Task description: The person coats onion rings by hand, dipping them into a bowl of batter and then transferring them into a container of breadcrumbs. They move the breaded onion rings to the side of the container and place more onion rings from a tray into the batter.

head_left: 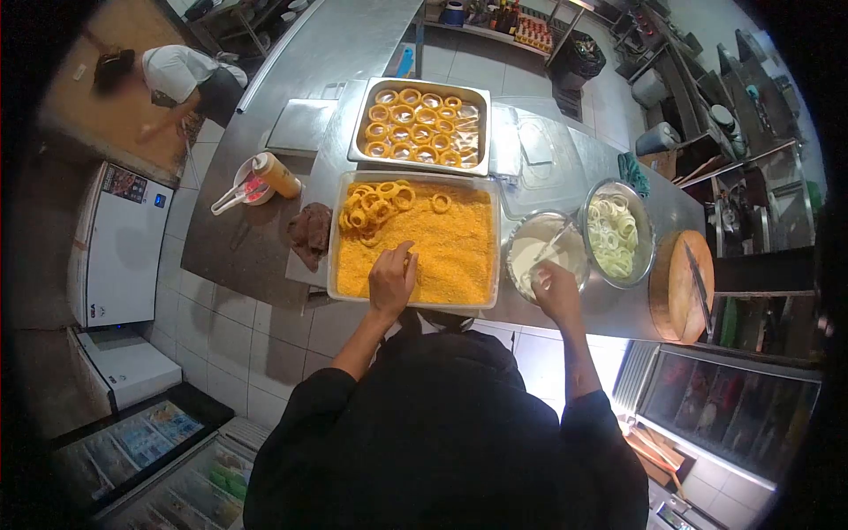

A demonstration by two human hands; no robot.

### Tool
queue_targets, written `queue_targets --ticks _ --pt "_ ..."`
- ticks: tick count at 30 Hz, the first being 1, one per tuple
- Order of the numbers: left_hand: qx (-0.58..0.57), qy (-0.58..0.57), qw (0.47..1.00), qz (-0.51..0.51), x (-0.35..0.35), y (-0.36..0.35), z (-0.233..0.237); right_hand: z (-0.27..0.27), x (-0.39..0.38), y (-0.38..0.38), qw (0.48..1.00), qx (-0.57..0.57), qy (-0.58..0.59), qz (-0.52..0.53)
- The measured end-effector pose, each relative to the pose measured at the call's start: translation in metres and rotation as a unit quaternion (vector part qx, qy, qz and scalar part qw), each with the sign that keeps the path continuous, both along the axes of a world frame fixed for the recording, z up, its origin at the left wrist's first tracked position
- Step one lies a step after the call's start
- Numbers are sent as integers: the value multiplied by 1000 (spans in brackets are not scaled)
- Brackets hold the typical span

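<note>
My left hand [393,278] rests low over the orange breadcrumbs [450,256] in a clear plastic tub [333,265], its fingers loosely extended and touching the crumbs. Crumbed onion rings [375,205] are heaped in the tub's far left corner, with a single ring [441,203] apart from them. My right hand [555,291] is over the near side of a metal bowl [510,256] of pale batter [530,247], fingers pinched together. What they hold I cannot tell. A utensil [556,237] leans in the batter. Beside it stands a bowl [652,243] of sliced raw onion rings [611,234].
A steel tray [356,146] behind the tub holds rows of crumbed rings. At right, a knife [698,281] lies on a round wooden board [676,291]. A squeeze bottle [276,175] and a brown cloth [310,234] are at left. Another person [190,79] bends over beyond the table.
</note>
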State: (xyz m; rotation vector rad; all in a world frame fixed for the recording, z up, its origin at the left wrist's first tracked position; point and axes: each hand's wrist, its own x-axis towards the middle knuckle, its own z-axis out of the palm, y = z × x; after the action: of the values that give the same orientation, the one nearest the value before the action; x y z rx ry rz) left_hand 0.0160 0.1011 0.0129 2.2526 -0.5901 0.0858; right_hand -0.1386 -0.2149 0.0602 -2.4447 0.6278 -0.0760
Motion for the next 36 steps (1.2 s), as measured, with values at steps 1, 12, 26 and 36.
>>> queue_targets --ticks 1,12,26,36 --pt "-8 1 1000 -1 0 -1 0 0 0 0 1000 -2 0 1" --pt "41 -51 998 -6 3 -1 -16 54 46 40 997 40 -58 24" --pt "259 46 962 -74 2 -23 18 -1 26 9 995 3 -103 -13" --pt "69 108 978 -165 6 -47 -3 -39 -11 -15 991 -65 -66 -93"
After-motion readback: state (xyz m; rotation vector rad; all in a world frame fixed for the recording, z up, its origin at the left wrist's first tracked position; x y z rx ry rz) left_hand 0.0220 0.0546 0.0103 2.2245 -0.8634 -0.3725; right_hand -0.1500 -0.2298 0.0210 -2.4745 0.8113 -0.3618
